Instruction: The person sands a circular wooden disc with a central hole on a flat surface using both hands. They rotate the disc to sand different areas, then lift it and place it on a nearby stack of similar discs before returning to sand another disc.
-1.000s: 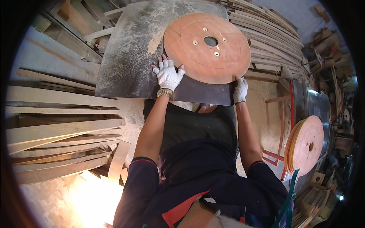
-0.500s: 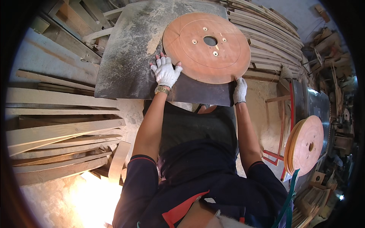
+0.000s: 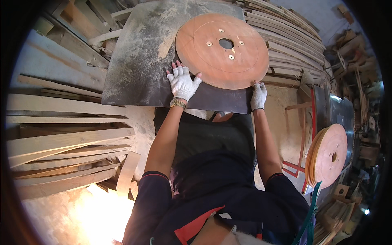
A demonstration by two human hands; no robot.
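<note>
A large, flat round wooden disc (image 3: 222, 73) lies on a dark, dust-covered tabletop (image 3: 134, 77). Around its centre hole are several small holes, and a thin circle is drawn on its face. My left hand (image 3: 182, 83), in a white glove with bare fingertips, rests at the near left of the disc. Its fingers are spread, with the thumb close to the rim. At the near right rim, beyond the table's corner, my right hand (image 3: 258, 97) has its fingers curled at the disc's edge. Part of that grip is hidden.
Long wooden boards (image 3: 61, 136) are piled at my left, and more strips (image 3: 286, 45) are stacked beyond the table. To the right, several similar discs (image 3: 326, 157) lean together by a red-edged dark panel (image 3: 318, 106). A green strap (image 3: 312, 208) hangs near them.
My left hand has slid slightly right and nearer to me, along the disc's rim. My right hand has shifted a little at the edge. The disc has barely moved.
</note>
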